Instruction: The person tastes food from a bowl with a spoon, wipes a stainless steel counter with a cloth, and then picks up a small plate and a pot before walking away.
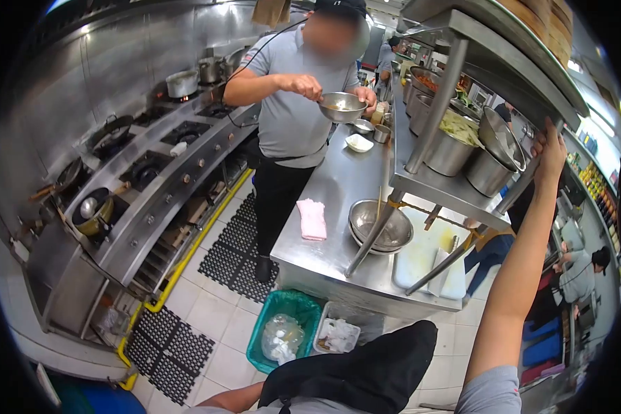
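Note:
My right arm reaches up to the steel shelf unit on the right, and my right hand is closed round its corner post. Beside that hand, on the lower shelf, stand a steel pot with a tilted steel bowl on top and a pot of chopped pale-green leaves. Only part of my left forearm shows at the bottom edge; the left hand is out of view. Below the shelf, a white cutting board and nested steel bowls rest on the steel counter.
Across the counter a co-worker holds a steel bowl. A folded pink cloth lies near the counter's edge. A green-lined bin and a white tub stand on the floor. At left runs a stove with pans.

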Available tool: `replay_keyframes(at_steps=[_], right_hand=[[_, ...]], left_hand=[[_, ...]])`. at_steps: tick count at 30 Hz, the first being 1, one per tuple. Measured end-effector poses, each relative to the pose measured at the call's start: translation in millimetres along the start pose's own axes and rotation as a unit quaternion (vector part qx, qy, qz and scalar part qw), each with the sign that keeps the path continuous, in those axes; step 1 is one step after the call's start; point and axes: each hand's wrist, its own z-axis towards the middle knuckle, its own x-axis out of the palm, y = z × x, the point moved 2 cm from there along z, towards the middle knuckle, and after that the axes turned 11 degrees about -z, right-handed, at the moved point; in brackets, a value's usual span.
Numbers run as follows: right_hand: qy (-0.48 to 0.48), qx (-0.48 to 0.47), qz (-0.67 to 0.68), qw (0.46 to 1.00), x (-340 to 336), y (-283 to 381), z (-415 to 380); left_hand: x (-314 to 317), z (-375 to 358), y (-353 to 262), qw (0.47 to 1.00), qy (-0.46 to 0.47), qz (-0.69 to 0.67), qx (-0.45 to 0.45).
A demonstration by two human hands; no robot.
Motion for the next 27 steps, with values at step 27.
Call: replay_keyframes(at_steps=[27], right_hand=[[0.01,-0.012,0.009,1.0,2,3,-5]], left_hand=[[63,-26,48,0.996,0.049,0.067,-0.022]])
